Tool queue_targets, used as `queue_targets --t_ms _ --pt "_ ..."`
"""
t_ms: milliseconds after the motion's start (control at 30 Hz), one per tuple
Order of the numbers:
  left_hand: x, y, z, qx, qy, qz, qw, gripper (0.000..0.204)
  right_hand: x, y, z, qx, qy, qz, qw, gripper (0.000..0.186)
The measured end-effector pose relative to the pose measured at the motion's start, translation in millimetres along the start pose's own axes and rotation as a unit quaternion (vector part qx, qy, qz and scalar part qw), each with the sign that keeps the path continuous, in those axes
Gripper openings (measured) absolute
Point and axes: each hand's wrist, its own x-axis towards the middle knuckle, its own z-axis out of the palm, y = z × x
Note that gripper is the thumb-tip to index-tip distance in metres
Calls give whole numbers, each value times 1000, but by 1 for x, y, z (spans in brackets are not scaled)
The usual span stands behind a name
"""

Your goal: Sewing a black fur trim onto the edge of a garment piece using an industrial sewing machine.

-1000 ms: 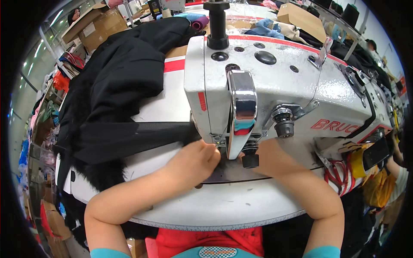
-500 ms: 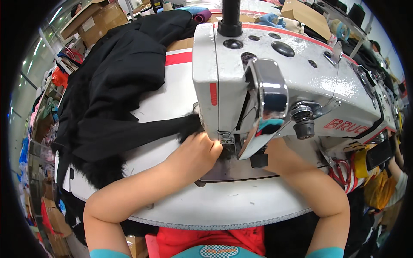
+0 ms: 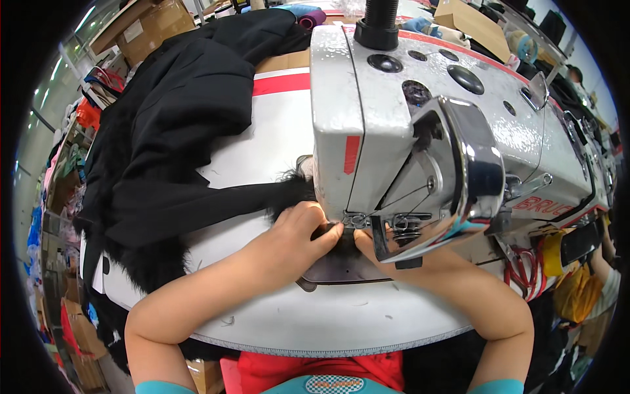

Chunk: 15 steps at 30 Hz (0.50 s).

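A black garment (image 3: pixel 190 98) with fur trim (image 3: pixel 154 262) lies over the left of the sewing table. One narrow strip of it (image 3: pixel 216 205) runs right to the needle area of a white sewing machine (image 3: pixel 338 105). My left hand (image 3: pixel 289 240) is closed on the strip's furry end, its thumb and fingers beside the presser foot. My right hand (image 3: pixel 400 262) comes in from the other side, partly behind the chrome guard (image 3: pixel 482 164). Its visible fingertip presses at the dark material by the foot; the other fingers are hidden.
Red-handled scissors (image 3: pixel 522 262) lie right of my right forearm, near a yellow roll (image 3: pixel 554 255) and a dark phone-like slab (image 3: pixel 581 238). Cardboard boxes (image 3: pixel 157 33) stand at the back left. A tape scale (image 3: pixel 341 351) follows the table's front edge.
My right hand has moved left, bringing its fingertip to the needle area. My left thumb reaches out more toward the foot. The view has shifted, so the machine appears larger and farther right.
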Motion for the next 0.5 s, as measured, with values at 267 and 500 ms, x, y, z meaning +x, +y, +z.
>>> queue_targets --t_ms 267,500 --pt "11 7 1 148 163 97 971 17 7 3 8 -562 99 -353 741 10" --pt "6 22 -5 78 3 -53 996 23 0 13 8 -431 57 -274 858 10"
